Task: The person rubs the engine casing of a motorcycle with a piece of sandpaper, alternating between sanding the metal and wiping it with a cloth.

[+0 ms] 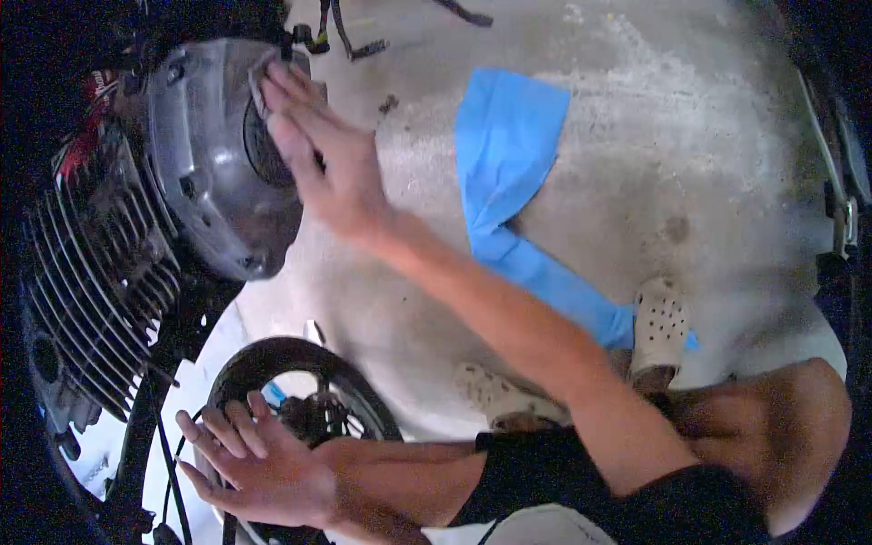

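Observation:
My right hand point(331, 168) is closed on a small grey cloth point(261, 84), pressing it against the rounded dark engine cover point(204, 154) of a motorcycle at the upper left. The cover's round cap lies partly behind my fingers. Lower down, my left hand point(259, 468) has its fingers spread, with nothing visible in it. It hovers in front of a black-tyred spoked wheel point(241, 363), apart from the cover; whether it touches anything behind is hidden.
Metal cooling fins point(86, 272) stick out at the left. A crumpled blue sheet point(509, 136) lies on the concrete floor point(636, 182), running down to my beige clog point(661, 318). Dark levers point(368, 50) hang at the top. A metal-edged dark object point(849, 218) stands far right.

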The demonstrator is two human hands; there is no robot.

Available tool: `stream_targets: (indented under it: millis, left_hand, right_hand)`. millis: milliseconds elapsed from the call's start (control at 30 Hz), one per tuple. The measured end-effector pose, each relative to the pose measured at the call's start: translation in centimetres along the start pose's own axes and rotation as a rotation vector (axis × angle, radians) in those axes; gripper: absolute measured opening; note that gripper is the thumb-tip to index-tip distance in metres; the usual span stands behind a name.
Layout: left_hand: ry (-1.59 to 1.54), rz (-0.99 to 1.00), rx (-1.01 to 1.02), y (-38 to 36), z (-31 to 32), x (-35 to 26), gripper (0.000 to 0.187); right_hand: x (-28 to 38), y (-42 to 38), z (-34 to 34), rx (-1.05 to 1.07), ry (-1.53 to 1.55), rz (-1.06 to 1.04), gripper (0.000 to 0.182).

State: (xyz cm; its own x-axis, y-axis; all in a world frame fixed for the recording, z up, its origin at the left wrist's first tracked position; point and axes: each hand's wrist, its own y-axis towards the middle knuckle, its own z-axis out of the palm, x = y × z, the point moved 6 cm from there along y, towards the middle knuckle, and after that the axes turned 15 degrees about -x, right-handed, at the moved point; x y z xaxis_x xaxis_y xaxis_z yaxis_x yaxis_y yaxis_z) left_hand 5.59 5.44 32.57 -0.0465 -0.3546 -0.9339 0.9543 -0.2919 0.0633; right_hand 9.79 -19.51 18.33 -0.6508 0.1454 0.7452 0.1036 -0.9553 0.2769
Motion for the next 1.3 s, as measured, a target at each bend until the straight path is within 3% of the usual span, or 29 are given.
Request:
stream_targets:
  millis: [33, 67, 167, 200, 233, 300, 367, 433, 467, 533, 667, 800, 867, 900, 967, 1000, 1033, 1100, 1133, 1200, 1300]
  left_hand:
    - [-0.089, 0.009, -0.014, -0.1, 1.9, 0.2, 0.042]
    - [0.319, 0.387, -0.816, -0.5, 3.3, 0.5, 0.057]
    - [0.374, 0.354, -0.653, 0.3, 1.6, 0.5, 0.057]
    - [0.403, 0.345, -0.692, 0.6, 2.7, 0.9, 0.057]
    - [0.353, 0.376, -0.888, 0.1, 3.1, 1.5, 0.056]
    - [0.220, 0.268, -0.467, 0.6, 1.3, 1.0, 0.055]
    - [0.098, 0.228, -0.391, 2.1, 3.9, 2.3, 0.053]
    - [0.200, 0.313, -0.809, 1.7, 4.4, 2.6, 0.051]
    - [0.206, 0.228, -0.630, 1.8, 4.1, 2.7, 0.050]
    - [0.237, 0.229, -0.643, 1.4, 4.3, 2.9, 0.048]
    - [0.251, 0.282, -0.735, 0.9, 3.4, 2.3, 0.047]
    - [0.231, 0.261, -0.712, 0.3, 3.3, 2.0, 0.046]
    - [0.258, 0.267, -0.620, 0.2, 3.6, 1.7, 0.046]
    - [0.252, 0.274, -0.622, 0.0, 3.5, 1.4, 0.046]
    - [0.211, 0.247, -0.629, -0.1, 3.5, 1.2, 0.047]
    - [0.208, 0.241, -0.619, -0.3, 3.6, 1.1, 0.047]
    - [0.211, 0.248, -0.657, -0.6, 3.5, 0.9, 0.047]
    - [0.214, 0.262, -0.694, -1.0, 3.5, 0.6, 0.047]
    - [0.201, 0.254, -0.687, -1.1, 3.6, 0.5, 0.047]
    - [0.187, 0.257, -0.682, -1.4, 3.4, 0.2, 0.046]
    - [0.135, 0.244, -0.590, -1.6, 3.4, 0.0, 0.046]
  right_hand:
    - [-0.3, -0.9, -0.4, -0.011, -0.002, 0.023, 0.035]
    - [-1.3, -1.1, -1.1, -0.007, 0.009, 0.046, 0.034]
    - [-2.0, -0.3, -1.2, -0.007, -0.028, 0.058, 0.031]
    - [-0.6, 0.6, -0.4, 0.011, 0.009, -0.052, 0.030]
    - [0.6, 1.1, 0.3, 0.032, 0.045, -0.151, 0.029]
    - [0.2, -0.5, 0.4, 0.041, 0.022, -0.077, 0.029]
    - [-0.2, 0.7, 0.0, -0.001, 0.021, -0.152, 0.030]
    - [0.2, 1.5, -0.1, -0.034, 0.060, -0.120, 0.029]
    - [-0.4, 1.6, -0.1, -0.032, 0.064, -0.052, 0.028]
    - [-0.7, 1.8, -0.1, 0.009, 0.081, 0.135, 0.023]
    - [-0.7, 3.5, -1.5, -0.040, -0.050, 0.083, 0.016]
    - [-1.2, 3.9, -1.6, 0.024, -0.094, 0.147, 0.022]
    - [-1.8, 4.1, -2.1, 0.130, 0.010, 0.605, 0.024]
    - [-2.1, 4.2, -2.5, 0.138, 0.013, 0.600, 0.024]
    - [-3.2, 4.1, -3.4, 0.062, 0.417, 0.794, 0.024]
    - [-2.7, 4.0, -4.1, 0.027, 0.433, 0.844, 0.024]
    - [-2.8, 4.1, -4.7, 0.023, 0.430, 0.835, 0.024]
    - [-2.3, 4.5, -5.2, 0.174, 0.044, 0.521, 0.027]
    - [-2.2, 4.5, -5.1, 0.174, 0.049, 0.520, 0.027]
    - [-3.3, 3.7, -4.8, -0.034, 0.402, 0.883, 0.027]
    - [-4.0, 3.7, -4.1, -0.085, 0.359, 0.876, 0.029]
